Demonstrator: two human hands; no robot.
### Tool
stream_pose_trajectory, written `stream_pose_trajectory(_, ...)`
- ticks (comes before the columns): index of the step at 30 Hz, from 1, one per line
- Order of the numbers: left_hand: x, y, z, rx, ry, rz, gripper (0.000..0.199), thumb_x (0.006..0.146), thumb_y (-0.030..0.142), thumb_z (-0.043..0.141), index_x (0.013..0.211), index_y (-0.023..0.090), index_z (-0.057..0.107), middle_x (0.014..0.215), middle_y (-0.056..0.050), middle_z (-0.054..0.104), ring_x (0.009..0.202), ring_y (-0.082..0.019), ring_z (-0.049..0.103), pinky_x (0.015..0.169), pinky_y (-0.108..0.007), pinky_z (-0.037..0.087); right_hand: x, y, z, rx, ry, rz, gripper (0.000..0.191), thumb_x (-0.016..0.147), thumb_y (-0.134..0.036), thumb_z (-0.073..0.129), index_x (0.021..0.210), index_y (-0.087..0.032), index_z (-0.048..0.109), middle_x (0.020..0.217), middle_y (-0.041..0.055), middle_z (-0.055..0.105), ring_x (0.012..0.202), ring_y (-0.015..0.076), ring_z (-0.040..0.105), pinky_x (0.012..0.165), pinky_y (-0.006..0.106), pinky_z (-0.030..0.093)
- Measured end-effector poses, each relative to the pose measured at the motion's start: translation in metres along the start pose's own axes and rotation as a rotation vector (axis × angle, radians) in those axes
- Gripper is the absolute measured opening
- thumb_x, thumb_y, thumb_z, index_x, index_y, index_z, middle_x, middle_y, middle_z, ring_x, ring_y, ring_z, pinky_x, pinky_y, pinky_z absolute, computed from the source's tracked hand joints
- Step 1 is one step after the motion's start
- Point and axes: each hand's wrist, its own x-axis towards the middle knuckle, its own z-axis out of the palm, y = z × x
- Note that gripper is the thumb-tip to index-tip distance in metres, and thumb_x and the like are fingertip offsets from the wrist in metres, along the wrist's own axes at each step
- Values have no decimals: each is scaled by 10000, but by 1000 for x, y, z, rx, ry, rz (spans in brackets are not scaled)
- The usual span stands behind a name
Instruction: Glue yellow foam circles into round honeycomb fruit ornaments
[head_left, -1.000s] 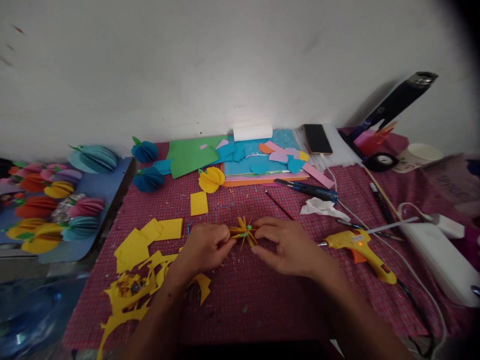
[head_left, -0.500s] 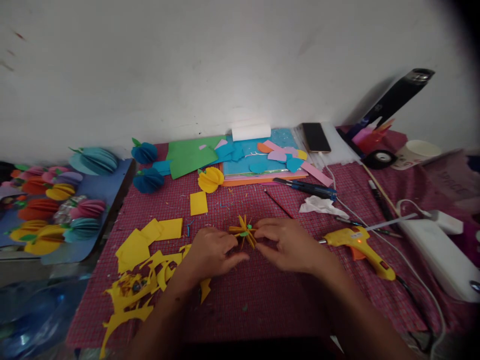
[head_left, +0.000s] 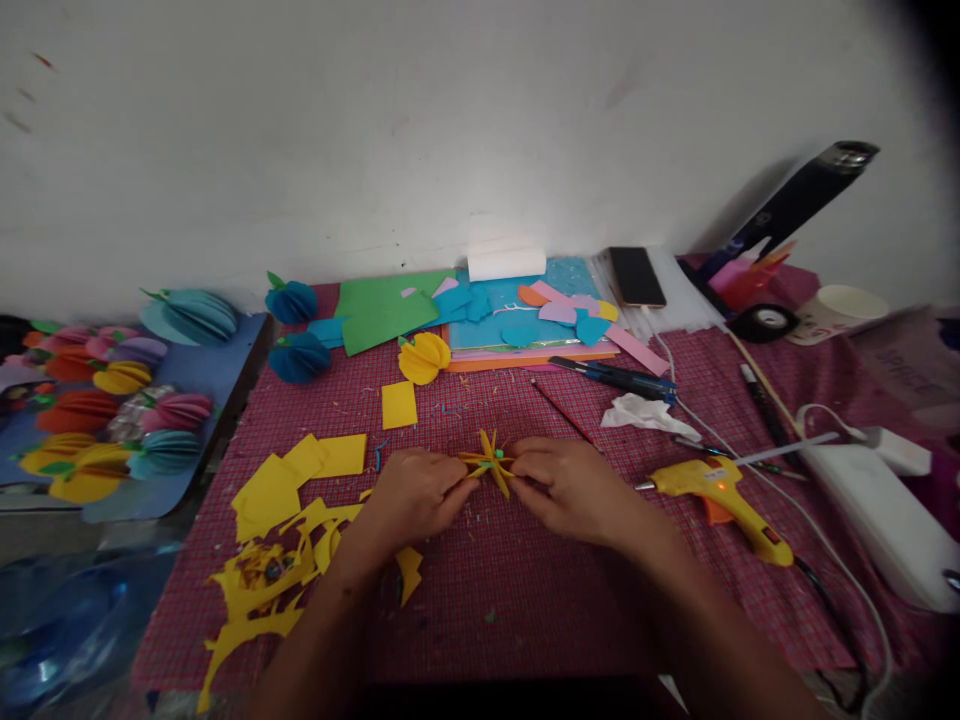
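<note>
A yellow paper pumpkin (head_left: 491, 462) with fanned-out petals and a small green top sits low over the tablecloth, between my two hands. My left hand (head_left: 420, 490) pinches a petal on its left side, thumb and fingers together. On the opposite side my right hand (head_left: 566, 485) pinches another petal between thumb and fingertips. A finished-looking yellow paper pumpkin (head_left: 424, 358) stands further back, with a yellow paper square (head_left: 399, 405) just in front of it. More yellow paper pieces (head_left: 270, 495) and cut scraps (head_left: 255, 600) lie left of my left hand.
A yellow glue gun (head_left: 724, 500) with its cord lies at the right. Behind are a box cutter (head_left: 611, 380), a pencil (head_left: 562, 412), a crumpled tissue (head_left: 649, 415), coloured paper sheets (head_left: 386, 310) and a phone (head_left: 636, 277). Several paper pumpkins (head_left: 169, 455) rest on a blue board, left.
My left fingers have closed onto a petal, where the thumb stood apart before. The right fingers have drawn tighter on the other side. The petals have shifted slightly.
</note>
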Motion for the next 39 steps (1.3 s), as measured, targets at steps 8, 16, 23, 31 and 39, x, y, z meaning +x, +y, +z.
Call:
stream_pose_trajectory(8, -1, 5, -1, -133, 23, -67, 528, 893, 677, 623, 697, 192, 552, 582, 29, 576, 527, -128, 526, 531, -273, 293, -2, -2, -3, 43, -86, 32, 140, 918, -272, 683, 1036, -209, 724, 998, 52, 701, 898, 202, 657, 782, 316, 475)
stream_pose_trajectory(16, 2, 14, 2, -3, 144, -58, 556, 867, 709, 629, 651, 210, 514, 551, 20, 533, 525, -148, 514, 535, -306, 331, -1, -4, 1, -72, -99, 59, 106, 886, -242, 705, 981, -196, 698, 975, 52, 703, 843, 195, 642, 704, 294, 430)
stream_pose_trajectory(23, 3, 25, -1, 109, 243, -63, 519, 875, 635, 669, 628, 212, 497, 561, 2, 546, 543, -161, 520, 534, -316, 349, 1, -6, 4, -76, -89, 45, 64, 893, -222, 689, 944, -183, 689, 955, 49, 695, 837, 188, 630, 695, 292, 412)
stream_pose_trajectory(31, 2, 20, 2, 66, 199, -107, 419, 913, 493, 657, 651, 212, 492, 584, 2, 567, 556, -157, 517, 556, -314, 350, 1, -6, 4, -84, -68, 44, 98, 942, -267, 671, 954, -176, 702, 938, 52, 696, 818, 186, 628, 698, 294, 414)
stream_pose_trajectory(39, -1, 12, 7, 75, 107, -183, 220, 985, 332, 583, 804, 207, 597, 724, -13, 656, 691, -188, 598, 668, -326, 406, 1, -5, 4, -122, -59, 34, 113, 965, -244, 632, 964, -175, 720, 919, 48, 703, 808, 180, 628, 710, 296, 401)
